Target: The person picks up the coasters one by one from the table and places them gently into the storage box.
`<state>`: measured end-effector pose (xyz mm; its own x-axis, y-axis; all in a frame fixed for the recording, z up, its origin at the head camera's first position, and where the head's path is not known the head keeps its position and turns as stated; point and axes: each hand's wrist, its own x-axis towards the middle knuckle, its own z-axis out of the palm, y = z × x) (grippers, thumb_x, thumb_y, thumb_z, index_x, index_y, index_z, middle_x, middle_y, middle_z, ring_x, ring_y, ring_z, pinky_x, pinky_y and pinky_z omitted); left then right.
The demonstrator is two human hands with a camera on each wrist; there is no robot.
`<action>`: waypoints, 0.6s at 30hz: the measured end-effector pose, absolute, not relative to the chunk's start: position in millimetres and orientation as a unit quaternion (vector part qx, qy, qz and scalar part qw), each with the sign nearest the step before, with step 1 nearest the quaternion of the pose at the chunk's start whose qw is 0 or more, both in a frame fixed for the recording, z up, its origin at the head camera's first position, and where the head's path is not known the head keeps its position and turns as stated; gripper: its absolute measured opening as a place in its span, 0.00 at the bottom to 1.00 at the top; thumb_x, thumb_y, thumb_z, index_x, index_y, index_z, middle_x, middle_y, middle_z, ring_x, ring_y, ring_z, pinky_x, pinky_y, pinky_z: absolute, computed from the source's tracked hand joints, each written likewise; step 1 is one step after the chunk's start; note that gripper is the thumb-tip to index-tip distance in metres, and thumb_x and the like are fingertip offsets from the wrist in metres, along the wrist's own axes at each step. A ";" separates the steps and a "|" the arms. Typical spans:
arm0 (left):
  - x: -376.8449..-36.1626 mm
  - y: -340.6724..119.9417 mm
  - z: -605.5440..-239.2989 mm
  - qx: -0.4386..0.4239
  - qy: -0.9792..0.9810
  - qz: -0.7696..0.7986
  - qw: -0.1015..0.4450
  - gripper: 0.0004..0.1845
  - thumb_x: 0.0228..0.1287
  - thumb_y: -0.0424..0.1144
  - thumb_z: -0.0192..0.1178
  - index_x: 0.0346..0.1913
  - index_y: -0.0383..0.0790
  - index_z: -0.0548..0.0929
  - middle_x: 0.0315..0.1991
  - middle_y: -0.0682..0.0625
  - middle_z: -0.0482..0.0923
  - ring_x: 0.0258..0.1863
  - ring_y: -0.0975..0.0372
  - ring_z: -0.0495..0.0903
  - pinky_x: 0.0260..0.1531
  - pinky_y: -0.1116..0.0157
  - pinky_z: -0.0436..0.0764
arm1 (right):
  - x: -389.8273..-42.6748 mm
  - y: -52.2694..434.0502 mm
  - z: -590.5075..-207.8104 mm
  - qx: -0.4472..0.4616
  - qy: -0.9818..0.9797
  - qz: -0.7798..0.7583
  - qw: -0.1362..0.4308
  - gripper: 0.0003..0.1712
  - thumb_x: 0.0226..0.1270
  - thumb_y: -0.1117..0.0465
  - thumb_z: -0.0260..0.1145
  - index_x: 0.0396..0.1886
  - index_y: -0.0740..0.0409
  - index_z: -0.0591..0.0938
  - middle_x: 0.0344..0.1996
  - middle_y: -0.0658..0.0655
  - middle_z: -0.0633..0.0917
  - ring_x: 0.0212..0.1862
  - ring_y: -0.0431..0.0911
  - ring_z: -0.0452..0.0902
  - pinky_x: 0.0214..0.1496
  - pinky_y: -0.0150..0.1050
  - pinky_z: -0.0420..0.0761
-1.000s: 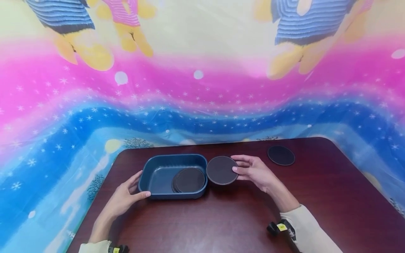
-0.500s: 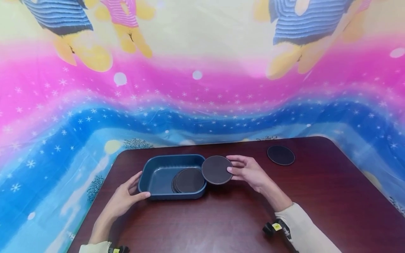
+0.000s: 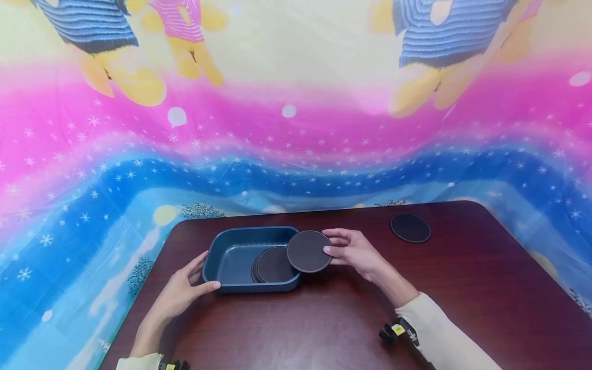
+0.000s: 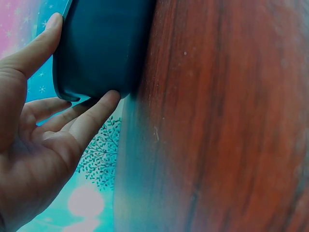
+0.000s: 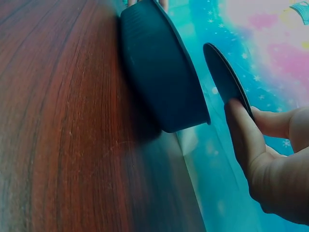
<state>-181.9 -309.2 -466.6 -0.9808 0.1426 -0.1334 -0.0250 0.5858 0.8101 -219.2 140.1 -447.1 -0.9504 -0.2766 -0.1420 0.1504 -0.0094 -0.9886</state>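
A dark blue rectangular box with no lid stands on the table. My left hand holds its left end, thumb at the front corner and fingers along the end wall. My right hand pinches a dark brown round coaster by its right edge. That coaster hangs over the box's right rim, a little above it; the right wrist view shows the coaster apart from the box wall. Inside the box, on the right, lies a stack of similar coasters, partly hidden by the held one.
Another dark coaster lies flat near the back right of the reddish-brown table. A printed cloth hangs behind the table's back edge. A black device is strapped at the right sleeve.
My right hand has carried its coaster leftward, from beside the box to over its right rim. The left hand and the box have hardly moved.
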 end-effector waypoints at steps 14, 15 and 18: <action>-182.9 -309.7 -468.0 0.034 0.883 0.459 0.089 0.54 0.69 0.49 0.75 0.88 0.44 0.53 0.83 0.33 0.62 0.79 0.39 0.69 0.65 0.49 0.84 | -225.3 129.0 -450.1 -0.035 0.682 -0.712 0.160 0.34 0.75 0.72 0.68 0.78 0.68 0.72 0.58 0.67 0.84 0.44 0.42 0.90 0.51 0.42 0.92; -182.9 -309.8 -468.2 0.034 0.883 0.460 0.089 0.54 0.69 0.49 0.75 0.88 0.44 0.54 0.83 0.33 0.62 0.79 0.39 0.69 0.65 0.49 0.84 | -225.8 127.7 -450.2 -0.034 0.681 -0.713 0.161 0.34 0.75 0.72 0.68 0.78 0.67 0.72 0.58 0.66 0.84 0.44 0.42 0.90 0.51 0.42 0.92; -182.7 -309.7 -468.5 0.034 0.883 0.460 0.089 0.53 0.69 0.49 0.75 0.88 0.44 0.54 0.83 0.33 0.62 0.79 0.39 0.69 0.65 0.49 0.85 | -227.5 123.8 -451.4 -0.029 0.677 -0.717 0.164 0.33 0.75 0.72 0.68 0.77 0.66 0.73 0.56 0.65 0.85 0.43 0.42 0.91 0.49 0.41 0.92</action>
<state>-182.7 -309.7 -468.5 -0.9818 0.1416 -0.1270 -0.0228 0.5753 0.8176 -227.5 123.8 -451.4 -0.9447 -0.2739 -0.1804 0.1960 -0.0303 -0.9801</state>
